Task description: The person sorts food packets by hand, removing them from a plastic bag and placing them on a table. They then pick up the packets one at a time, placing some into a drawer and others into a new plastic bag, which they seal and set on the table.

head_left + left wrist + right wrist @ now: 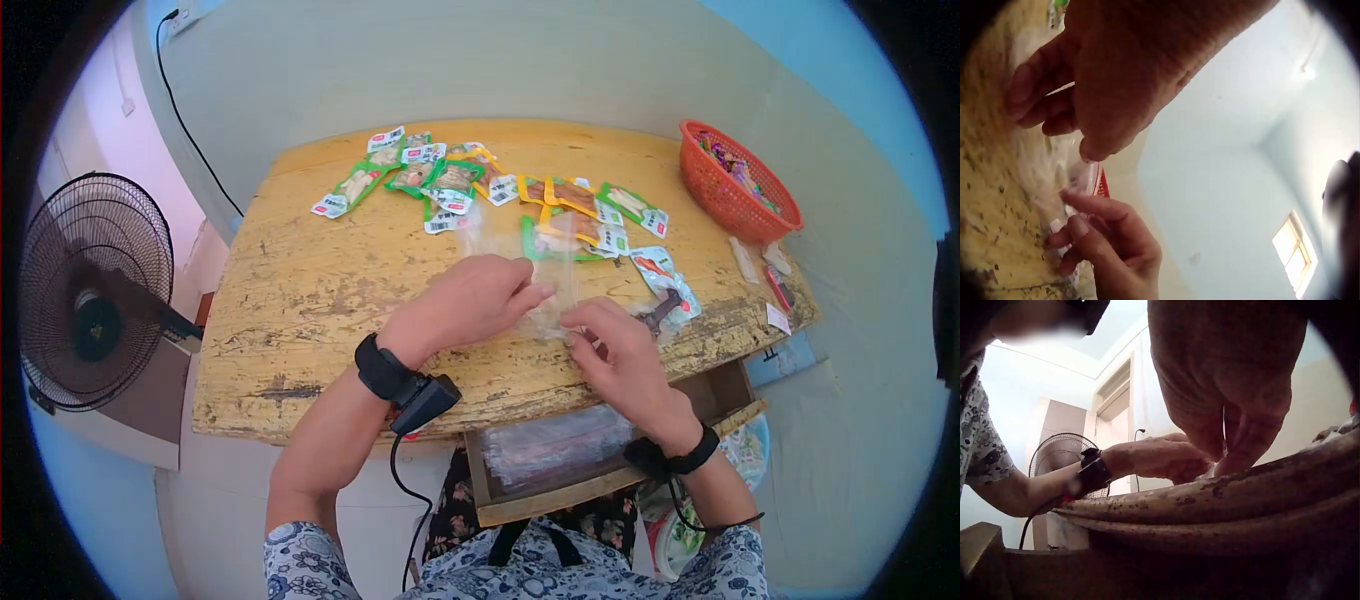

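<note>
A clear plastic bag (550, 312) lies flat on the worn yellow table between the two hands. My left hand (470, 300) rests over its left side, with the fingers reaching across the film in the left wrist view. At the bag's near right corner, my right hand (622, 355) pinches the edge between thumb and fingers; the right wrist view shows those fingertips (1229, 464) together at the table's rim. The far end of the bag overlaps green and orange snack packets (570, 225). A light-blue packet (660, 275) with a dark object (662, 308) on it lies beyond the right hand.
More snack packets (415, 170) are heaped at the back left. A red basket (740, 225) of small wrapped pieces stands at the back right, with a red-and-black item (780, 288) near it. The open drawer (560, 505) below holds clear bags. A fan (95, 300) stands left.
</note>
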Tool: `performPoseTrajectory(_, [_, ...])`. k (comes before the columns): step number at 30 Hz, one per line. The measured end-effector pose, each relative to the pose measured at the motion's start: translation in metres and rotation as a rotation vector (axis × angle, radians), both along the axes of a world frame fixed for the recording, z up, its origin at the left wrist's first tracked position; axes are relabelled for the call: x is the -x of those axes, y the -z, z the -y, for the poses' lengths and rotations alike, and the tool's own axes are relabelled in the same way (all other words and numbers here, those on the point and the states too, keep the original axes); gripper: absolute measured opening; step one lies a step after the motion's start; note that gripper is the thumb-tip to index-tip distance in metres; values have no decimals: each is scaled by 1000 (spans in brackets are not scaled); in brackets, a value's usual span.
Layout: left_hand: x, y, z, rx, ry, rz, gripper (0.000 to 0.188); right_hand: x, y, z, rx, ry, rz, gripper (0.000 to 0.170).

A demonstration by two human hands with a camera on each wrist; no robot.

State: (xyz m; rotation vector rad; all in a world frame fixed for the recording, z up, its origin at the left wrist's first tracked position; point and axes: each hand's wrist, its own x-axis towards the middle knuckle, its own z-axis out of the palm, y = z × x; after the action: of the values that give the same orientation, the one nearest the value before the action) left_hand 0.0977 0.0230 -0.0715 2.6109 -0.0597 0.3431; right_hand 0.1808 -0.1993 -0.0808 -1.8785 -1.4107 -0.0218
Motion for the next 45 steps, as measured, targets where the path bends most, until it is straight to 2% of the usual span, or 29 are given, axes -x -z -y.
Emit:
performPoseTrajectory(2, [-3, -1, 4, 62, 6, -47, 48, 5, 0, -4, -10, -9, 104, 21])
performPoseTrajectory(5, [-10, 3, 17, 403, -50, -191, 56, 10, 2, -6, 131, -22, 331, 26])
performPoseTrajectory(7, [-12, 8, 17, 422, -54, -158, 49, 9, 7, -9, 127, -56, 425, 15])
performPoseTrajectory(10, [-13, 4, 9, 731, -55, -301, 32, 6, 6, -8, 78, -74, 374, 20])
performPoseTrajectory(12, [-12, 5, 2, 857, -66, -360, 26, 6, 0, -3, 52, 1, 153, 24])
performPoseTrajectory(15, [-10, 8, -3, 1025, 49, -363, 30, 0, 1, -2, 13, 26, -93, 31])
performPoseTrajectory(16, [-9, 7, -3, 1033, 58, -364, 29, -3, 1, -1, 2, 27, -158, 34])
performPoseTrajectory(18, [-7, 5, -3, 1052, 68, -366, 28, -5, 0, 2, 25, 14, -106, 37])
performPoseTrajectory(21, [-6, 8, -10, 939, 147, -338, 26, -10, 8, 1, 6, -10, -57, 40])
performPoseTrajectory(22, [-5, 8, -10, 954, 115, -352, 26, -11, 12, 0, -10, -24, -50, 40])
performPoseTrajectory(25, [-4, -2, -5, 901, 57, -396, 27, -12, 5, 3, 28, -19, -220, 42])
performPoseTrajectory(28, [-8, 2, -9, 896, 129, -407, 27, -15, -9, -4, 111, 16, -270, 47])
performPoseTrajectory(31, [-10, 4, -9, 907, 105, -408, 26, -26, -7, -12, 136, -18, -322, 36])
performPoseTrajectory(37, [-2, -7, -18, 871, 212, -393, 29, -41, -2, -18, 187, 9, -575, 15])
performPoseTrajectory(40, [-5, 3, -32, 743, 172, -358, 30, -52, -6, -15, 241, -29, -486, 12])
performPoseTrajectory(43, [-12, 16, -30, 689, 182, -372, 28, -62, -33, -30, 38, -53, -354, 11])
performPoseTrajectory(45, [-13, 15, -25, 627, 233, -361, 27, -70, -58, -49, 19, -82, -288, 11])
